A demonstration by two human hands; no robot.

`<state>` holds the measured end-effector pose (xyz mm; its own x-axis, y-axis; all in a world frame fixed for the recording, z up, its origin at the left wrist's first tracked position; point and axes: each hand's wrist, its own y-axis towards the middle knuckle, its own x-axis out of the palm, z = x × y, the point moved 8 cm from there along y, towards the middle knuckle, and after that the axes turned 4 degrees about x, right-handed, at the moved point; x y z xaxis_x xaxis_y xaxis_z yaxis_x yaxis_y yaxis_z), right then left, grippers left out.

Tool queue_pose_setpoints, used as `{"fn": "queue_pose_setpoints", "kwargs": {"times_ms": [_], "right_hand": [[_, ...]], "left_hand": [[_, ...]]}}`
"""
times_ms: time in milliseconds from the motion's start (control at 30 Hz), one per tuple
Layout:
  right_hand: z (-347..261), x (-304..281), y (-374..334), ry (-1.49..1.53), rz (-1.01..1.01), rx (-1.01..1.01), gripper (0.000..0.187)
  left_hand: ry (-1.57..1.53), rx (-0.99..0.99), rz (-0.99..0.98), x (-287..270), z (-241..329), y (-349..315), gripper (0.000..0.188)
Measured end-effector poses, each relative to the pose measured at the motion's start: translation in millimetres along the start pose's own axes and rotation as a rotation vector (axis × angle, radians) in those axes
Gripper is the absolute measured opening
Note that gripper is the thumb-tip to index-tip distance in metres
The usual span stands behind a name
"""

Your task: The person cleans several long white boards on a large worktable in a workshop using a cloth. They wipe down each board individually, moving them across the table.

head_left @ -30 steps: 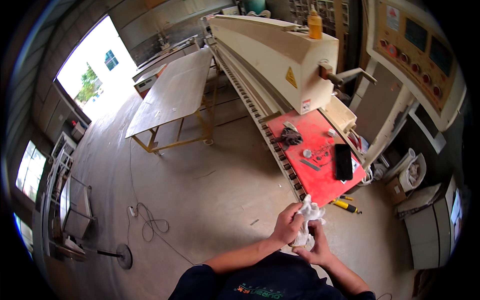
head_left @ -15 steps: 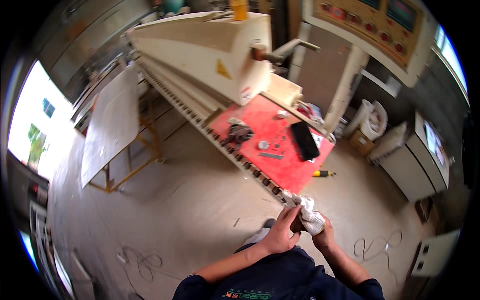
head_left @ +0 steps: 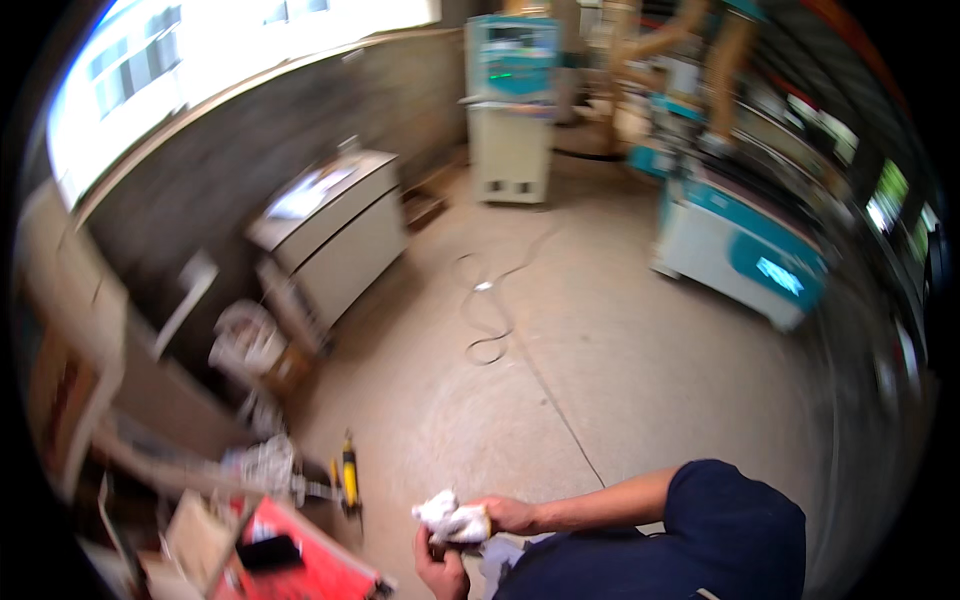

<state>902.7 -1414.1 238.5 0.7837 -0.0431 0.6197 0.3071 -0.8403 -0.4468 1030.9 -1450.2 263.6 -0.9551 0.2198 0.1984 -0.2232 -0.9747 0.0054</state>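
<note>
A white knitted work glove is bunched up between my two hands at the lower middle. My left hand reaches up from the bottom edge, its fingers closed against the underside of the glove. My right hand comes in from the right and grips the cuff end. Its fingertips are hidden by the fabric, so whether they are inside it does not show. Below left lies a red tabletop with a black phone on it.
A yellow and black tool lies beyond the red tabletop. A light cabinet stands by the wall, with bags and a box before it. Cable loops over the floor. A teal and white machine and a control cabinet stand farther off.
My view has swung to the right, away from the long cream machine and toward the teal one. The red tabletop is now at lower left. Both hands stay at the glove.
</note>
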Motion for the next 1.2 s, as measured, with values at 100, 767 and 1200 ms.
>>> {"fn": "queue_pose_setpoints", "kwargs": {"times_ms": [100, 767, 1200], "right_hand": [[-5.3, -15.8, -45.0, 0.108, -0.136, -0.144, 0.036], [41.9, -222.3, -512.4, 0.820, 0.209, -1.281, 0.046], [130.9, -258.7, -596.3, 0.723, 0.943, -1.396, 0.045]], "left_hand": [[0.158, -0.174, -0.141, 26.0, -20.5, -26.4, 0.038], [0.010, -0.130, -0.695, 311.2, -54.1, -115.5, 0.017], [0.041, -0.524, -1.390, 502.8, -164.8, -220.7, 0.024]]}}
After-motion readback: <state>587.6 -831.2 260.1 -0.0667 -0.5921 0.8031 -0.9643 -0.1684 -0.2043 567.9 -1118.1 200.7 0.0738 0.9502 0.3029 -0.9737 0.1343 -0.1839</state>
